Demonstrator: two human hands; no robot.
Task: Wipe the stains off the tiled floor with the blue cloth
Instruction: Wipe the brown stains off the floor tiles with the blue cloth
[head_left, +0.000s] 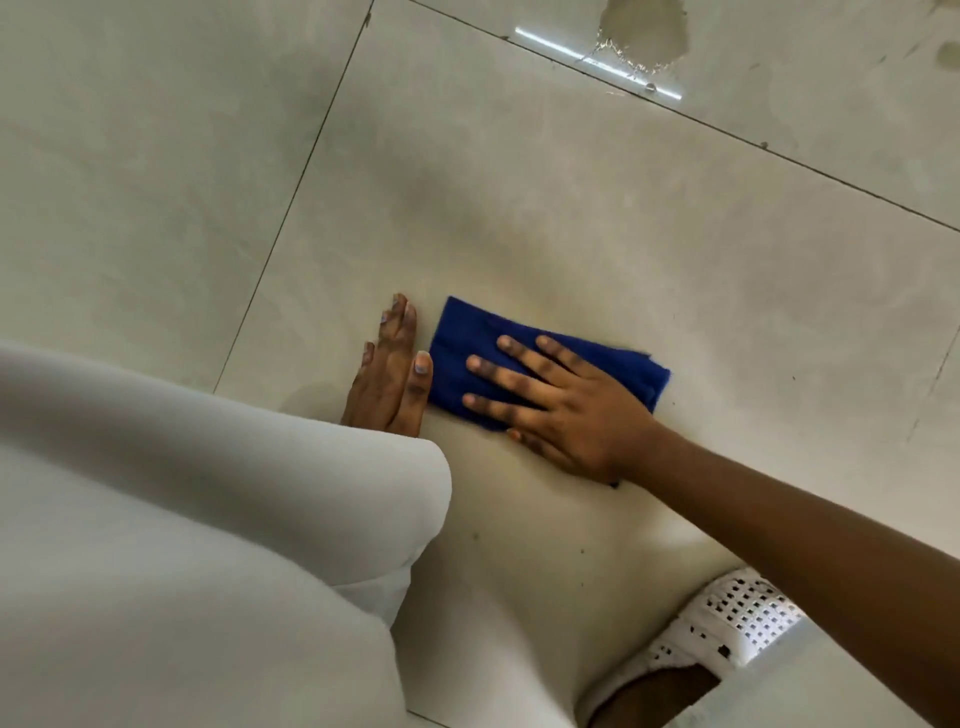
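- Two bare hands are down on the tiled floor (571, 218), and only one of them has the cloth.
- The right hand (566, 415) lies flat on the blue cloth (467, 343) with its fingers (498, 366) spread and straight. It grips nothing; the palm presses the cloth to the tile, which spreads the pressure widely for rubbing.
- The blue cloth seems folded into a thick rectangle, so it gives a firm pad under the palm. Its far end sticks out beyond the fingertips; its near corner peeps out behind the wrist.
- The left hand (392, 379) rests on the bare tile just beside the cloth's end, fingers together and extended, holding nothing. It most likely props the crouched body while the other arm works.
- Faint greyish smears lie on the tile beyond the fingertips of both hands, probably stains not yet wiped, though the glare makes this hard to judge.
- A rough, chipped-looking patch (644, 31) sits well beyond the fingers, across a grout line, next to a bright streak of reflected light.
- Pale clothing (182, 519) fills the space behind the left wrist, and a white perforated shoe (727, 618) shows under the right forearm, which fits a low squat close to the work.
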